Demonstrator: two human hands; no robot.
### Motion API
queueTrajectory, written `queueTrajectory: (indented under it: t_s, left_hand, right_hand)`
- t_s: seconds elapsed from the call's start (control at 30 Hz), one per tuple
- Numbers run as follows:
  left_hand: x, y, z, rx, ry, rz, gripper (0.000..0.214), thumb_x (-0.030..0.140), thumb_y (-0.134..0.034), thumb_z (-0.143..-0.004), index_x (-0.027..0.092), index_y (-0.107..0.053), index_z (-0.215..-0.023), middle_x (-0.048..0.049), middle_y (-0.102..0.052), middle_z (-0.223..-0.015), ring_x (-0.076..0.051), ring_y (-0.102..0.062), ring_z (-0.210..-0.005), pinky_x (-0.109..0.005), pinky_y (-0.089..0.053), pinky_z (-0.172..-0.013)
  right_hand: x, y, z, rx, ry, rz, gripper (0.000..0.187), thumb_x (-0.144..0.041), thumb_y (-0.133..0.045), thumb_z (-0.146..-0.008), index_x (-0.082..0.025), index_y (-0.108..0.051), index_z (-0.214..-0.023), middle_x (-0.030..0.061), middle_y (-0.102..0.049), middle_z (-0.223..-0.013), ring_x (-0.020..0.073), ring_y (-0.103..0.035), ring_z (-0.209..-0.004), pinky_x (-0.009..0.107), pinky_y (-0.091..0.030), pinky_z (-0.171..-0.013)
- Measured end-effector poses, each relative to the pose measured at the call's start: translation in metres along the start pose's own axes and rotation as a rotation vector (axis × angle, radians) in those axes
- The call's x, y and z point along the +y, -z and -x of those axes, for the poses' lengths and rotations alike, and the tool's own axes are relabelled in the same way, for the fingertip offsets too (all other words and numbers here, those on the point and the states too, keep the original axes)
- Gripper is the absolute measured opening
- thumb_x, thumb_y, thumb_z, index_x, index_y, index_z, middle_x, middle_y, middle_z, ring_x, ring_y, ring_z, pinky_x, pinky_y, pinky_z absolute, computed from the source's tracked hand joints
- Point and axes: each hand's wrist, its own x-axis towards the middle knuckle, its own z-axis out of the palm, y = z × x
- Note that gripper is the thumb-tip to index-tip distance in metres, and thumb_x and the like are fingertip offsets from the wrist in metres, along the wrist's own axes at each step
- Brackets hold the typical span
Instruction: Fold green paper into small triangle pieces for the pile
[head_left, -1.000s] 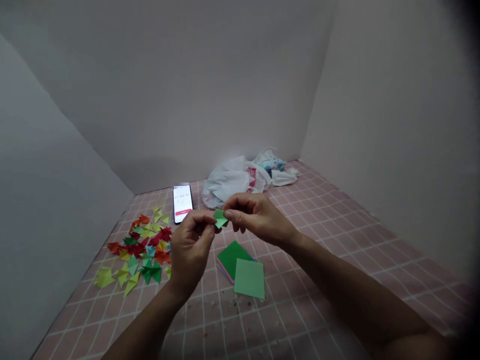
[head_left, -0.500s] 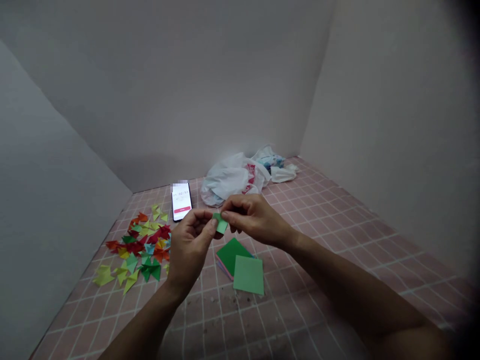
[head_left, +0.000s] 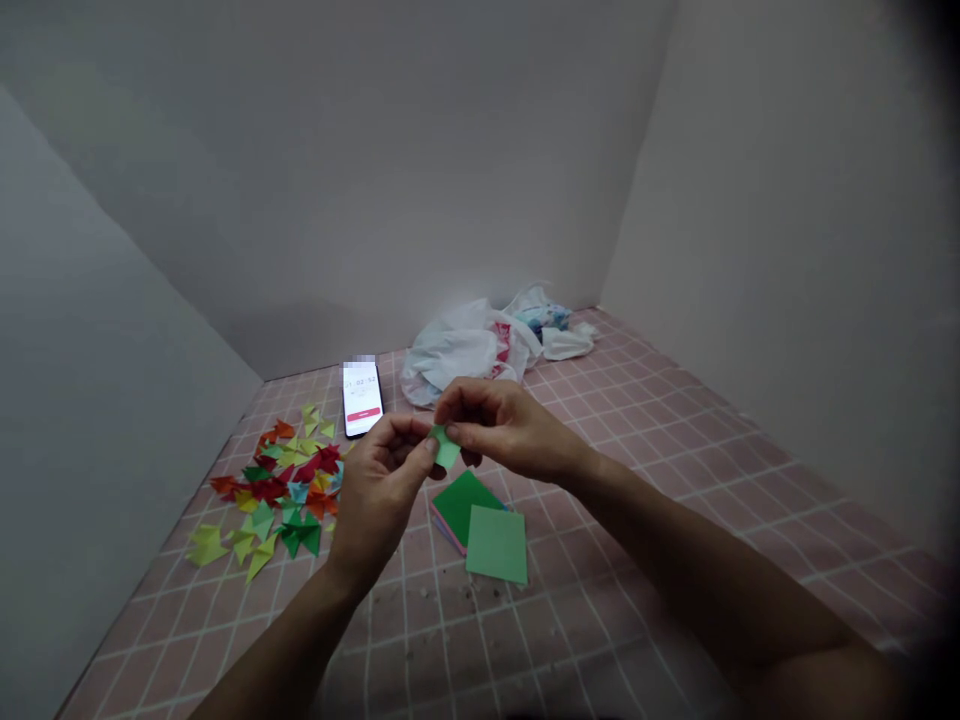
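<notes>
A small piece of folded light green paper (head_left: 448, 452) is held up in front of me between both hands. My left hand (head_left: 386, 480) pinches its left edge between thumb and fingers. On the other side, my right hand (head_left: 510, 430) grips the upper right corner with thumb and forefinger; its remaining fingers are curled. Below the hands lies a stack of square paper (head_left: 466, 500), dark green on top with pink and other colours under it. One light green sheet (head_left: 496, 545) rests askew over the stack's front corner.
Many folded paper figures (head_left: 289, 485) in red, orange, yellow, green and blue spread over the tiled surface (head_left: 600, 590) at left. Behind them lies a phone (head_left: 363, 397) showing a running timer. Crumpled plastic bags (head_left: 457, 350) sit by the back wall.
The folded green paper has turned slightly and shows a more slanted outline. Both hands stay pinched on it, with the right fingers shifted a little. The phone's timer has advanced.
</notes>
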Motion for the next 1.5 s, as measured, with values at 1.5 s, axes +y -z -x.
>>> queueTrajectory:
  t_s: [1.5]
  left_hand:
    - [0.001, -0.003, 0.002, 0.097, -0.044, -0.029, 0.009, 0.020, -0.075, -0.081, 0.017, -0.068, -0.085, 0.0024, -0.070, -0.075, -0.010, -0.068, -0.063, -0.019, -0.060, -0.061]
  right_hand:
    - [-0.001, -0.005, 0.001, 0.063, -0.109, -0.045, 0.004, -0.012, -0.061, -0.078, -0.015, -0.058, -0.078, -0.0049, -0.058, -0.058, 0.0065, -0.054, -0.048, 0.018, -0.044, -0.046]
